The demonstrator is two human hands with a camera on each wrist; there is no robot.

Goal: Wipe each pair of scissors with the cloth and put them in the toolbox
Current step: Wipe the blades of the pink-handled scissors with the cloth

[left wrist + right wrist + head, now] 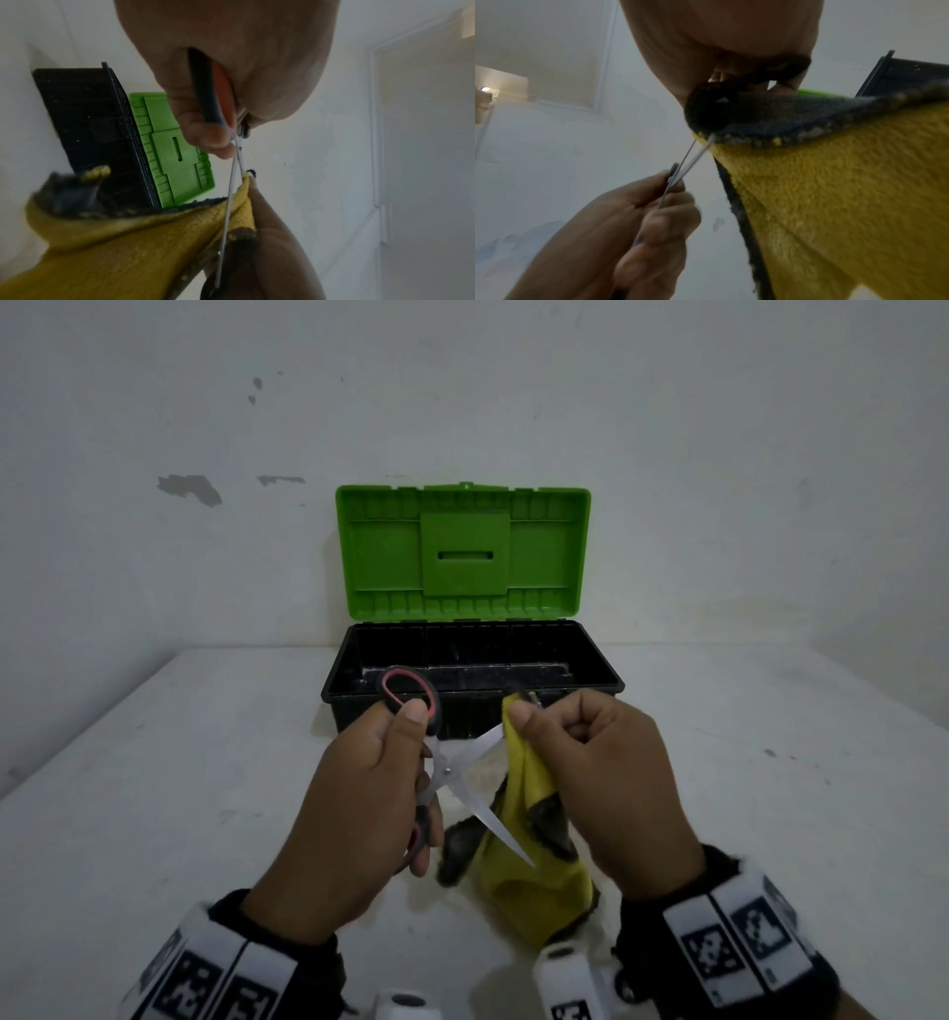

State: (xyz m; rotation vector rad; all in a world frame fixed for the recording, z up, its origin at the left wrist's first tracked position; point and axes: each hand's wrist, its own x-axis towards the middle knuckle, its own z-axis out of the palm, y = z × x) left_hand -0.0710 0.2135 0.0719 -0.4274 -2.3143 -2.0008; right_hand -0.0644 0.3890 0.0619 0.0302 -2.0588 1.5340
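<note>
One pair of scissors (452, 770) with black and red handles is held above the table, its blades spread wide. My left hand (413, 778) grips the handles, thumb on the upper loop. My right hand (529, 726) pinches a yellow cloth (534, 880) with dark edging round the tip of the upper blade; the rest of the cloth hangs to the table. The left wrist view shows the blade (232, 182) running into the cloth fold (141, 243). In the right wrist view the blades (690, 154) enter the cloth (847, 192). The toolbox (606, 680) stands open just behind both hands.
The toolbox's green lid (464, 552) stands upright against the white wall, above the black base. The box sits on a white table (154, 788) that extends left and right of it. No other scissors are in view.
</note>
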